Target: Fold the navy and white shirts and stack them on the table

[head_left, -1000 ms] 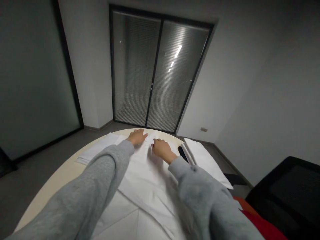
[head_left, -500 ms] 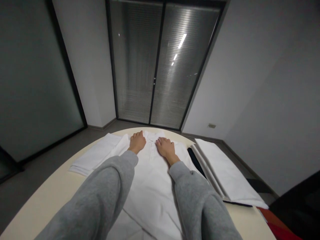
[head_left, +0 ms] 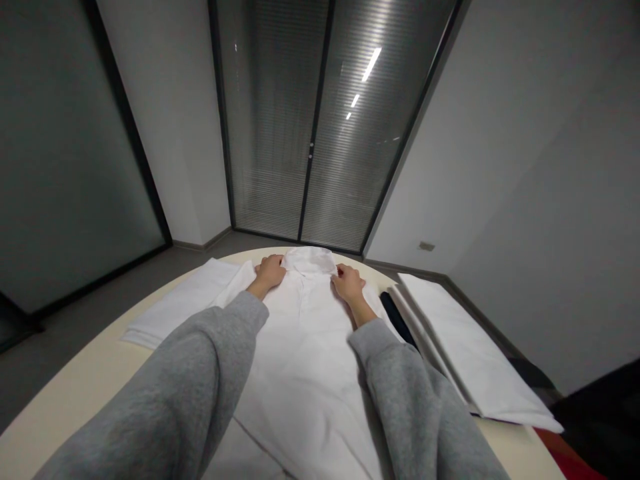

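Observation:
A white shirt (head_left: 307, 340) lies spread lengthwise over the round table, its collar (head_left: 310, 261) at the far edge and a short front placket below it. At the collar's left side, my left hand (head_left: 271, 272) has its fingers curled on the fabric. On the opposite side, my right hand (head_left: 349, 283) pinches the cloth between thumb and fingers beside the collar. The collar stands partly raised between both hands. My fingertips are partly hidden, and my grey sleeves cover some of the shirt's sides.
Folded white cloth (head_left: 185, 303) rests on the left of the pale round table (head_left: 75, 393). To the right, a stack of folded white fabric (head_left: 475, 353) overhangs the edge, with a dark item (head_left: 397, 320) beside it. A glass door (head_left: 310, 133) stands beyond the table.
My hands have moved apart, left hand leftward and right hand rightward, to the collar's two sides. The collar, flatter and partly covered before, now shows raised between them. The view has shifted slightly.

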A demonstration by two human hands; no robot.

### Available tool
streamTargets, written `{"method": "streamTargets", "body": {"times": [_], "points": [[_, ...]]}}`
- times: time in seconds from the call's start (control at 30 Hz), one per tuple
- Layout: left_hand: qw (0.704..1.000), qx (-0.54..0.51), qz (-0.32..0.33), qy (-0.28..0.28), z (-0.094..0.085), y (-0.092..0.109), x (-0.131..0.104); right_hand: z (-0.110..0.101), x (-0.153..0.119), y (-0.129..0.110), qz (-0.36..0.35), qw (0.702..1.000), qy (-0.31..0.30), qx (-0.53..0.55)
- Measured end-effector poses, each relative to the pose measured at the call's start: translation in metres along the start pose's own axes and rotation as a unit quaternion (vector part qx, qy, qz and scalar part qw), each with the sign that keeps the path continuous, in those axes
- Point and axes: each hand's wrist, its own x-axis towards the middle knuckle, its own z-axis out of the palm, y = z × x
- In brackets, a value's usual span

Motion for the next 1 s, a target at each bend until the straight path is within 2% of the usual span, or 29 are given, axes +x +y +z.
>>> {"method": "streamTargets", "body": {"times": [0.2,0.3,0.37,0.43,0.5,0.57,0.67,0.87,0.93,1.0], "points": [[0.999,0.018,0.040,0.000,-0.008,-0.002,0.000,-0.007,-0.008,0.005,-0.022,1.000,0.016,-0.011],[0.997,0.046,0.064,-0.015,-0.008,0.001,-0.003,-0.014,-0.011,-0.004,-0.029,0.998,0.033,-0.033],[0.993,0.068,0.091,-0.018,-0.005,0.004,-0.008,-0.016,-0.014,-0.016,-0.064,0.996,0.038,-0.046],[0.988,0.085,0.126,-0.022,-0.002,0.005,-0.015,-0.014,-0.018,-0.028,-0.129,0.990,0.010,-0.053],[0.982,0.096,0.157,-0.032,0.001,0.005,-0.020,-0.008,-0.022,-0.035,-0.191,0.978,-0.053,-0.060],[0.978,0.105,0.171,-0.048,0.003,0.004,-0.023,0.001,-0.024,-0.034,-0.215,0.967,-0.120,-0.071],[0.976,0.121,0.168,-0.074,0.004,0.001,-0.022,0.010,-0.020,-0.022,-0.191,0.961,-0.178,-0.090],[0.973,0.136,0.165,-0.092,-0.003,0.002,-0.023,0.011,-0.008,-0.005,-0.126,0.965,-0.199,-0.118],[0.968,0.129,0.200,-0.076,-0.004,0.008,-0.027,0.011,-0.007,-0.004,-0.108,0.967,-0.196,-0.121],[0.955,0.117,0.266,-0.066,-0.004,0.017,-0.032,0.011,-0.007,-0.004,-0.098,0.969,-0.193,-0.122]]}}
